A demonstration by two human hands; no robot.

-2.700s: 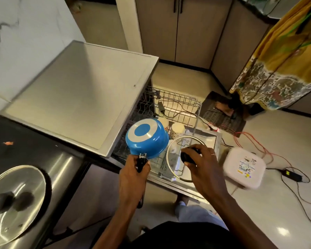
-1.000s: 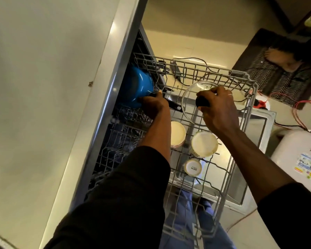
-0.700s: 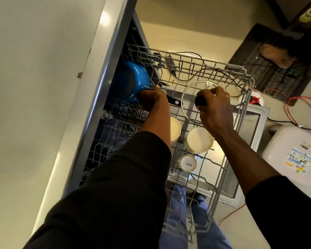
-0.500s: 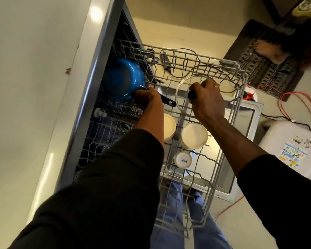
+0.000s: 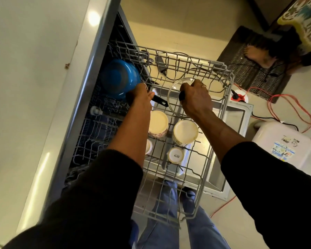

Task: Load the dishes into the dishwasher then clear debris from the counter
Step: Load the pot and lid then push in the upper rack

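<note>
Gripping blue pan [image 5: 118,78] by its handle with left hand [image 5: 141,97], clutching glass lid [image 5: 173,90] by its knob with right hand [image 5: 196,97], over dishwasher rack [image 5: 229,73].

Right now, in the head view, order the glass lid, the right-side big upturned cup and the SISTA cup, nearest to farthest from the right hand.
1. glass lid, gripped by the right hand
2. big upturned cup, under the wrist
3. SISTA cup, closest to the person

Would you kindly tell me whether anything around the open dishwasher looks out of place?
Nothing in the rack stands out. On the floor to the right, loose red cables trail from a plug beside the open dishwasher door, past a white box: a likely trip hazard.
</note>
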